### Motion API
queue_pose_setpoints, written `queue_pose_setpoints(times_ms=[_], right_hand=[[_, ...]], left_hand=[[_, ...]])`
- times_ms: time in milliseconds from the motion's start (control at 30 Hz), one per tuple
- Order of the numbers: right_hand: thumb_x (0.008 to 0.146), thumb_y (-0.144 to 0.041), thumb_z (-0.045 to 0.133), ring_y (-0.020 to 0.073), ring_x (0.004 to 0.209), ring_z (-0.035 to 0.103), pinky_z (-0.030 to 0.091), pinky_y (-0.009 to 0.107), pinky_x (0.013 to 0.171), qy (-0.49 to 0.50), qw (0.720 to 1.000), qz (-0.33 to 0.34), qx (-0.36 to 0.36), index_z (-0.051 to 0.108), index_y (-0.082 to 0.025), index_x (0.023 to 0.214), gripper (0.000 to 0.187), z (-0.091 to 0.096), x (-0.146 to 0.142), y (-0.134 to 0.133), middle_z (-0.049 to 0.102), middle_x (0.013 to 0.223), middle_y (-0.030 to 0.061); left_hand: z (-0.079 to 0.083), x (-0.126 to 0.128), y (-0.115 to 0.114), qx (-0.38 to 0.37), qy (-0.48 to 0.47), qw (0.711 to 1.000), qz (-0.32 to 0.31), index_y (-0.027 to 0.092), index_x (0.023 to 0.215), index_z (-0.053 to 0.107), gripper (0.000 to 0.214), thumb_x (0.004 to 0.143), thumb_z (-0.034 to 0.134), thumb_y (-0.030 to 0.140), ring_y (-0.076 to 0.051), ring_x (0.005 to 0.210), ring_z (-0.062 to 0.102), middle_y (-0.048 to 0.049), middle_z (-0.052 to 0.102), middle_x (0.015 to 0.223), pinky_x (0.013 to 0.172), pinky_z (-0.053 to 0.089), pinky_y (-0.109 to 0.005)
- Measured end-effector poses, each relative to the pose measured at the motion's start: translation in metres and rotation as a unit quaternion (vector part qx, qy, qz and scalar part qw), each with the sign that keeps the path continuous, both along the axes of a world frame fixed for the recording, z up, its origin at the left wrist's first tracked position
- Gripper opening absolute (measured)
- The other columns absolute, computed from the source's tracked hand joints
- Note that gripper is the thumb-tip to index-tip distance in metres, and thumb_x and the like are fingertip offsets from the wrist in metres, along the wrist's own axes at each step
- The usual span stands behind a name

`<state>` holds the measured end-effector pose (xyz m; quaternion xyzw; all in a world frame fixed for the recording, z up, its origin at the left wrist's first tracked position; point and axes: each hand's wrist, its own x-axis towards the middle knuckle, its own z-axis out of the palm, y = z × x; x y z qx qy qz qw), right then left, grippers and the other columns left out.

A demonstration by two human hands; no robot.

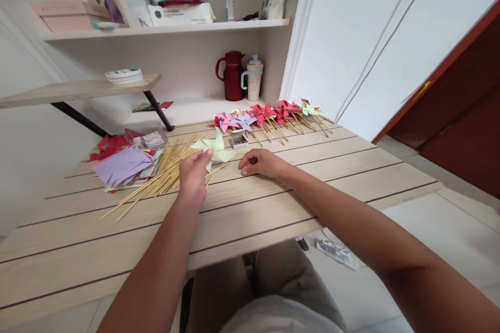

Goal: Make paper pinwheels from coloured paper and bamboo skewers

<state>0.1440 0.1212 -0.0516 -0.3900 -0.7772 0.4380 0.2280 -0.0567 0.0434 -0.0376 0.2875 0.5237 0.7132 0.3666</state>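
Observation:
My left hand (193, 177) grips a pale green paper pinwheel (216, 148) by its near edge, just above the wooden table (273, 203). Under and left of that hand lies a heap of thin wooden sticks (160, 179). My right hand (258, 162) rests on the table a little to the right, fingers curled down with the tips on the wood; what they hold, if anything, is hidden. A small open box of pins (238, 139) stands just beyond the pinwheel.
A row of finished pinwheels (269, 114) in pink, purple, red and green lies at the table's far side. Coloured paper squares (123, 164) and a clear plastic box (146, 138) sit at the left. Shelves behind hold a red jug (233, 75) and a cup (253, 79).

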Motion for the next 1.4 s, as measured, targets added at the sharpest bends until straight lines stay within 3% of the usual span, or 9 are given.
queue_pose_setpoints(times_ms=[400, 900, 1000, 1133, 1300, 1400], right_hand=[[0.063, -0.023, 0.08, 0.0137, 0.07, 0.054, 0.039, 0.027, 0.067, 0.036, 0.999, 0.003, -0.019, 0.075, -0.019, 0.077, 0.016, -0.004, -0.001, 0.0, 0.066, 0.072, -0.0015], [0.066, -0.022, 0.075, 0.0157, 0.067, 0.058, 0.043, 0.029, 0.066, 0.053, 0.998, -0.034, -0.008, 0.075, -0.018, 0.07, 0.006, -0.003, 0.0, -0.003, 0.07, 0.07, 0.0021], [0.065, -0.029, 0.078, 0.0156, 0.065, 0.056, 0.043, 0.03, 0.065, 0.108, 0.991, -0.074, -0.017, 0.074, -0.018, 0.067, 0.011, 0.006, 0.005, -0.003, 0.069, 0.067, 0.0025], [0.065, -0.036, 0.083, 0.0171, 0.074, 0.061, 0.046, 0.034, 0.077, 0.229, 0.966, -0.112, -0.036, 0.073, -0.02, 0.069, 0.019, 0.03, 0.01, -0.008, 0.072, 0.075, 0.0026], [0.062, -0.041, 0.087, 0.0206, 0.087, 0.064, 0.043, 0.04, 0.093, 0.286, 0.954, -0.079, -0.05, 0.075, -0.021, 0.073, 0.026, 0.061, 0.0, -0.025, 0.075, 0.084, 0.0031], [0.06, -0.042, 0.089, 0.0248, 0.104, 0.065, 0.041, 0.043, 0.1, 0.31, 0.946, -0.049, -0.074, 0.074, -0.02, 0.068, 0.028, 0.069, -0.012, -0.034, 0.076, 0.102, 0.0059]], left_hand=[[-0.001, 0.0, 0.001, -0.001, 0.0, 1.0, -0.006, 0.014, 0.077, 0.075, 0.04, 0.05, 0.093, 0.038, -0.016, 0.077, 0.065, -0.0033, 0.073, 0.079, 0.082, 0.051, -0.032], [-0.002, -0.001, 0.001, -0.021, 0.024, 0.999, -0.009, 0.014, 0.077, 0.076, 0.036, 0.053, 0.09, 0.038, -0.015, 0.073, 0.062, -0.0036, 0.072, 0.078, 0.074, 0.048, -0.029], [-0.001, -0.002, 0.001, -0.005, 0.031, 1.0, -0.005, 0.015, 0.078, 0.077, 0.033, 0.057, 0.088, 0.037, -0.014, 0.074, 0.062, -0.0027, 0.072, 0.078, 0.077, 0.047, -0.029], [-0.002, -0.001, 0.001, 0.018, 0.059, 0.998, 0.018, 0.015, 0.076, 0.076, 0.025, 0.062, 0.085, 0.034, -0.014, 0.074, 0.061, -0.0014, 0.071, 0.076, 0.077, 0.047, -0.029], [0.0, 0.001, 0.0, 0.043, 0.143, 0.987, 0.058, 0.017, 0.079, 0.076, 0.017, 0.072, 0.078, 0.032, -0.016, 0.074, 0.061, -0.0014, 0.07, 0.076, 0.073, 0.047, -0.029], [0.004, 0.003, -0.003, 0.086, 0.21, 0.971, 0.074, 0.019, 0.08, 0.076, 0.015, 0.076, 0.075, 0.033, -0.019, 0.081, 0.064, -0.0027, 0.072, 0.081, 0.078, 0.049, -0.03]])
